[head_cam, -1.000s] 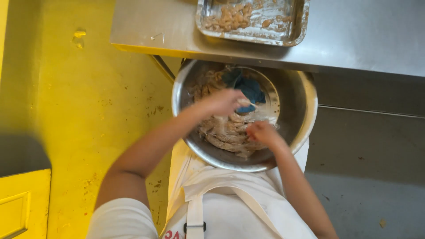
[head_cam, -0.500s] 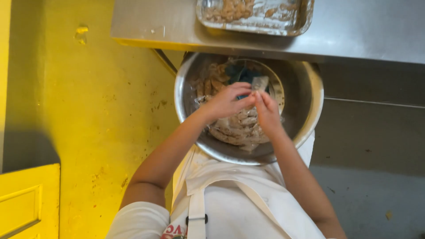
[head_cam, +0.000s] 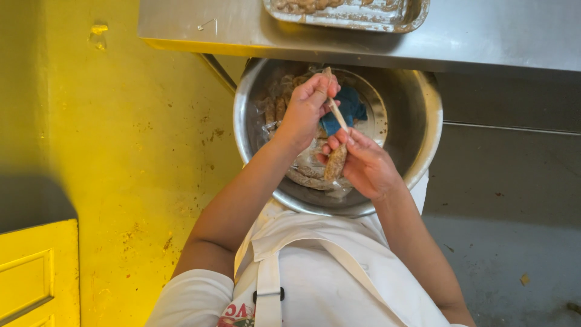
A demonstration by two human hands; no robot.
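where the steel table (head_cam: pixel 496 36) meets the yellow wall (head_cam: pixel 121 133), left hand (head_cam: pixel 307 109) and right hand (head_cam: pixel 363 165) pinch a wooden skewer (head_cam: pixel 336 113) over the metal bowl (head_cam: pixel 417 127).

The single head camera looked almost straight down from above the person's chest, fairly near. The metal bowl (head_cam: pixel 417 157) sat centre frame, the steel table (head_cam: pixel 496 36) ran along twelve o'clock, the yellow wall (head_cam: pixel 121 151) filled nine o'clock, the white apron (head_cam: pixel 327 272) six o'clock.
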